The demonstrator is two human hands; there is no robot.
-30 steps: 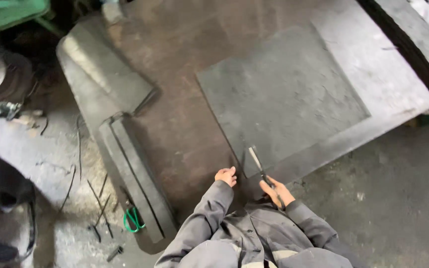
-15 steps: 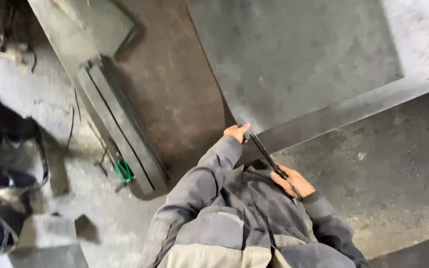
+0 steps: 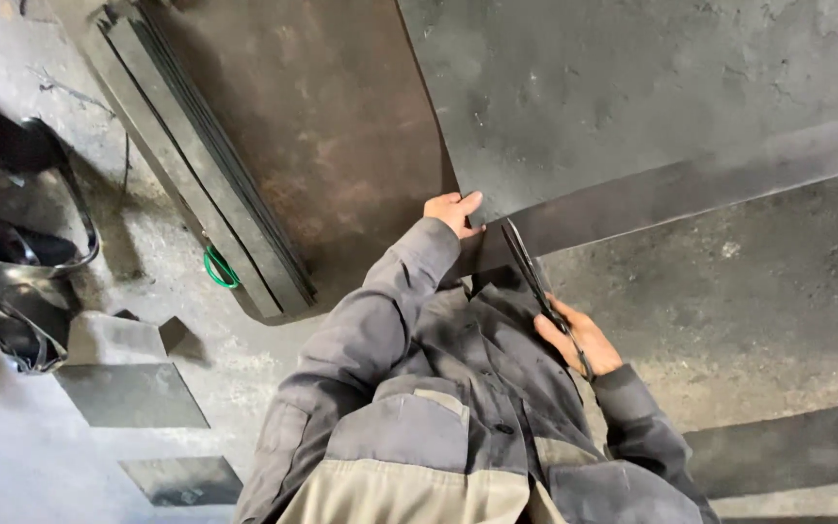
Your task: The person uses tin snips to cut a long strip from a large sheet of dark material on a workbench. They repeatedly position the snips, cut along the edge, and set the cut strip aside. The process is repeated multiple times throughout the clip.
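A large dark grey sheet (image 3: 632, 87) lies on the floor in front of me, its near strip (image 3: 691, 189) running off to the right. My left hand (image 3: 453, 212) rests on the sheet's near corner, fingers flat on it. My right hand (image 3: 579, 335) grips the handles of long black shears (image 3: 528, 267), whose blades point up to the strip's edge just right of the left hand. Grey work-jacket sleeves cover both arms.
A stack of long narrow dark strips (image 3: 206, 165) lies at the left with a green loop (image 3: 220, 267) at its end. Small cut sheet pieces (image 3: 128, 393) sit at lower left, another (image 3: 768, 451) at lower right. Black straps (image 3: 12, 291) lie far left.
The view has dropped closer to the sheet corner. My left hand stays on the corner, and the shears in my right hand have come up to the strip's edge.
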